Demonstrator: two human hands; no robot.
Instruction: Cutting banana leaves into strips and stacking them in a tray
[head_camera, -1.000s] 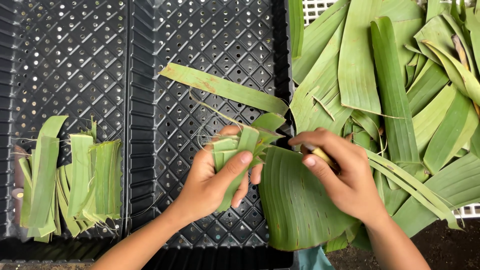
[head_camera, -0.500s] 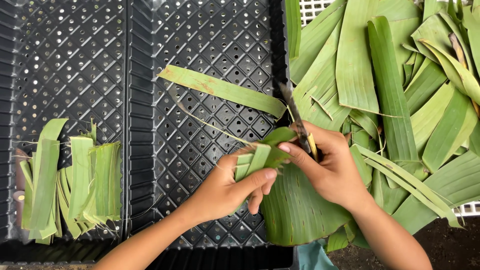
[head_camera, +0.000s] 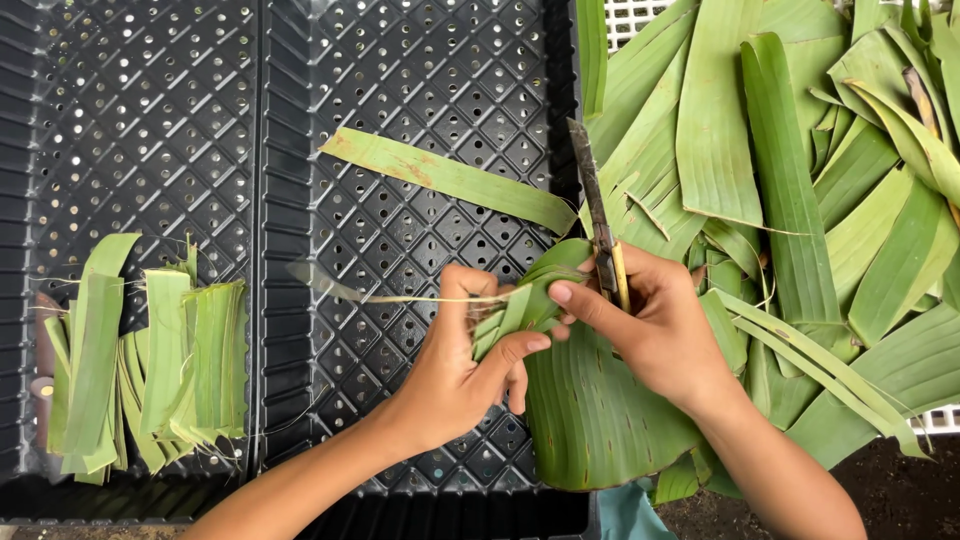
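My left hand (head_camera: 462, 368) pinches a small folded bundle of green leaf strips (head_camera: 520, 305), with a thin fibre (head_camera: 400, 298) trailing off to the left. My right hand (head_camera: 655, 325) grips a knife (head_camera: 596, 205) by its handle, the dark blade pointing up and away, and its fingertips touch the same folded bundle. Beneath both hands lies a broad banana leaf piece (head_camera: 590, 410). A long narrow leaf strip (head_camera: 445, 178) rests across the black tray just above the hands.
Two black perforated plastic trays (head_camera: 380, 90) lie side by side. A stack of cut leaf pieces (head_camera: 140, 365) sits in the left tray. A heap of large banana leaves (head_camera: 800, 170) covers a white grid crate (head_camera: 640, 12) at right. Dark ground shows at bottom right.
Both hands have shifted right and up over the broad leaf. The knife blade has swung up into full view, and a thin fibre now stretches left from the bundle.
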